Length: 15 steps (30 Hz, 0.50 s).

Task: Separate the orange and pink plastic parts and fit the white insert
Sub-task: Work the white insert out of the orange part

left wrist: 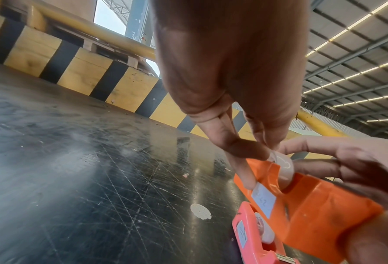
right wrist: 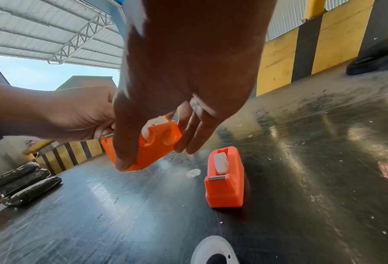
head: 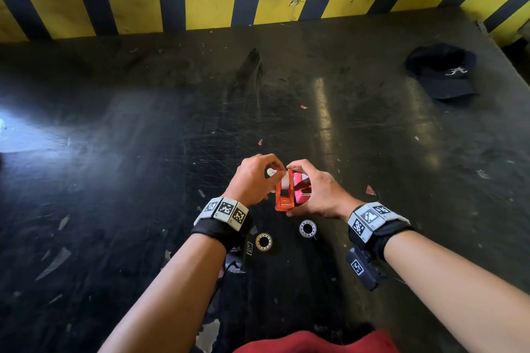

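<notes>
Both hands meet above the near middle of the black scratched table (head: 143, 129).

Right hand (head: 318, 190): thumb and fingers curled round the orange part (head: 284, 195), holding it lifted off the table, tilted.

Left hand (head: 253, 178): fingertips pinch the white insert (left wrist: 283, 167) at the orange part's top slot; insert sits partly inside.

Pink part (right wrist: 224, 178) stands on the table just right of and under the orange one, apart from it, a white roll in its slot.

Two tape rolls (head: 263, 241) lie nearer, by the wrists. Dark cap (head: 443, 71) far right.
</notes>
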Tool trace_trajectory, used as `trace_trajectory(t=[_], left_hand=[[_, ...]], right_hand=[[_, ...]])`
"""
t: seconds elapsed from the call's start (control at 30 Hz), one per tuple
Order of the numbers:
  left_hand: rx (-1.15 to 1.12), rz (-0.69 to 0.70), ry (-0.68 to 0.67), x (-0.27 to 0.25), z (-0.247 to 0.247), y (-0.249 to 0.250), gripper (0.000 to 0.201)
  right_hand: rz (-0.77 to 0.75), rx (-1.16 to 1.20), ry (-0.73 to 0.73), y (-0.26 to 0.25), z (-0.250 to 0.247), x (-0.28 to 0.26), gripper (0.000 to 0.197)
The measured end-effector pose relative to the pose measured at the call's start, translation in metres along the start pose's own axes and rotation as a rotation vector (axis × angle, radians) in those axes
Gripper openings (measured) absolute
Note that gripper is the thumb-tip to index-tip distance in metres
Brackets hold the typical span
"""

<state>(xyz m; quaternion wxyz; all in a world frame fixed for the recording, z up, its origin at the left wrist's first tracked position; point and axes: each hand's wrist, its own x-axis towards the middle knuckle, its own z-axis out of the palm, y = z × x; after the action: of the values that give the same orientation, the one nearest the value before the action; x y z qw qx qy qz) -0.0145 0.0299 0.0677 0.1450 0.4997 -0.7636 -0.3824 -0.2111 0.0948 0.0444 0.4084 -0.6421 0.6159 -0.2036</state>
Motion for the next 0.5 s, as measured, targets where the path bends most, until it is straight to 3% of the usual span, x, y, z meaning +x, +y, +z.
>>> trace_trajectory(t=[0.3, 0.5], left_hand=[[-0.04, -0.031, -0.197, -0.009, -0.001, 0.005, 0.004], [-0.136, 0.068, -0.242, -0.026, -0.003, 0.0, 0.003]], right_hand=[[0.0, -0.033, -0.051, 0.003, -0.001, 0.002, 0.099], [0.004, -0.022, -0.048, 0.006, -0.003, 0.003, 0.091]])
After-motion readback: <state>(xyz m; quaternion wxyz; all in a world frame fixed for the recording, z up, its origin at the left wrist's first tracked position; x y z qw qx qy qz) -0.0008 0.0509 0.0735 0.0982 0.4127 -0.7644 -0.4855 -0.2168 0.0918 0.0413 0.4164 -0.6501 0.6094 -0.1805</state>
